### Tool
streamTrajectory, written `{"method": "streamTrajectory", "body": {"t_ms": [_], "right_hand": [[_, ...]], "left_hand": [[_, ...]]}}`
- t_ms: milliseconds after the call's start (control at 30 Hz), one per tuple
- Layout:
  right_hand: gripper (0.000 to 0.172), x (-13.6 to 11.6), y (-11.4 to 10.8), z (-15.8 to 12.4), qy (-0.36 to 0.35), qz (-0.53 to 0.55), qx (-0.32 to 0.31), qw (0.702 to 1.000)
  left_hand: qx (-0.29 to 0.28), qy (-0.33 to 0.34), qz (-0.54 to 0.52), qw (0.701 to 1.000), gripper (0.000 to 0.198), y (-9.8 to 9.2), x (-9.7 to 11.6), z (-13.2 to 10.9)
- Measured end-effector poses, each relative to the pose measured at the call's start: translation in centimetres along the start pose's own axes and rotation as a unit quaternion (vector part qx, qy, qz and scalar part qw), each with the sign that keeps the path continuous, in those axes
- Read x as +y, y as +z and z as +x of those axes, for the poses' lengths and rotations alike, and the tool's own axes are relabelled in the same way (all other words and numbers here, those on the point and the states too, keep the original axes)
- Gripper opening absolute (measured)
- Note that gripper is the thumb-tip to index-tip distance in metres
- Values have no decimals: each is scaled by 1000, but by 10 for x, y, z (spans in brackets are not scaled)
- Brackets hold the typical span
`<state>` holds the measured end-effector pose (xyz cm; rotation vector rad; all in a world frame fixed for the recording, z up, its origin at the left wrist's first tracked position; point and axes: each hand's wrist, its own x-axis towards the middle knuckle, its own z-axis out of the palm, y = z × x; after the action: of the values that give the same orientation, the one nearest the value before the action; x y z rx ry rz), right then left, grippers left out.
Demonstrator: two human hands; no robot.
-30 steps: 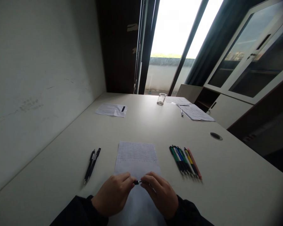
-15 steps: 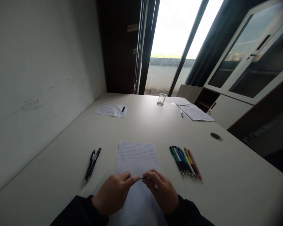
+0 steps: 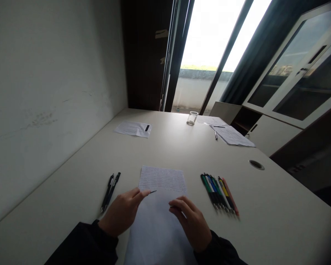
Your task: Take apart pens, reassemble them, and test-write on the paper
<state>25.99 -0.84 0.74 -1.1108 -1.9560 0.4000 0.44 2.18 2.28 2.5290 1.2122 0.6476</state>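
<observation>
The left hand (image 3: 123, 210) is above the near part of the scene, thumb and forefinger pinched on a thin, dark, rod-like piece (image 3: 153, 191). The free end of this piece sticks out to the right, over a white paper sheet with rows of handwriting (image 3: 162, 179); the writing fills the sheet's far part, while its near part is blank.

The right hand (image 3: 189, 221) is over the sheet's right edge, apart from the left hand. Its thumb and fingers are curled with only a narrow gap between the tips; whether something small is held there, I cannot tell. Black sleeves (image 3: 84, 241) reach both wrists.

On the left, two slim black pens (image 3: 110, 191) lie side by side on the pale, smooth surface (image 3: 165, 152), just beyond the left hand. On the right, a slanting row of green, blue, white, yellow and salmon-pink pens with mostly dark grips (image 3: 219, 193) lies close together, tips toward the near side.

Farther off are a creased white printed sheet (image 3: 131, 129) at left, a clear glass jar (image 3: 192, 118), and, at far right, a stack of white papers (image 3: 234, 135) with a dark pen (image 3: 216, 135) beside it.
</observation>
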Motion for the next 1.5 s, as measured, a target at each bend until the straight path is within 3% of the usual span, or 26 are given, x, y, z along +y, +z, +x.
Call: {"method": "streamTrajectory", "body": {"t_ms": [233,467,667,867,1033,1133,1267,1400,1500], "right_hand": [[18,-14,-2,24,-80,-83,-110,987],[18,-12,12,48,-111,-138,-220,959],[18,-14,27,67,-123,-148,-241,951],[15,0,41,69,-102,-118,-254,954],[8,3,41,69,-61,-96,-283,952],[12,0,36,72,-34,-83,-301,949],[15,0,23,79,10,-54,-280,958],[2,3,12,83,46,-11,-192,980],[4,7,13,82,62,20,-153,986]], "left_hand": [[23,-30,-8,999,47,-5,-7,-1],[35,-54,5,998,48,-6,-7,-2],[23,-81,19,996,53,-4,-9,-1],[18,-97,20,995,56,-5,-9,0],[1,-102,18,995,54,-4,-9,0],[-2,-105,14,994,51,-4,-9,1],[7,-97,10,995,50,-4,-8,1],[12,-70,-10,997,47,-3,-5,1],[17,-60,-35,997,41,0,-4,0]]}}
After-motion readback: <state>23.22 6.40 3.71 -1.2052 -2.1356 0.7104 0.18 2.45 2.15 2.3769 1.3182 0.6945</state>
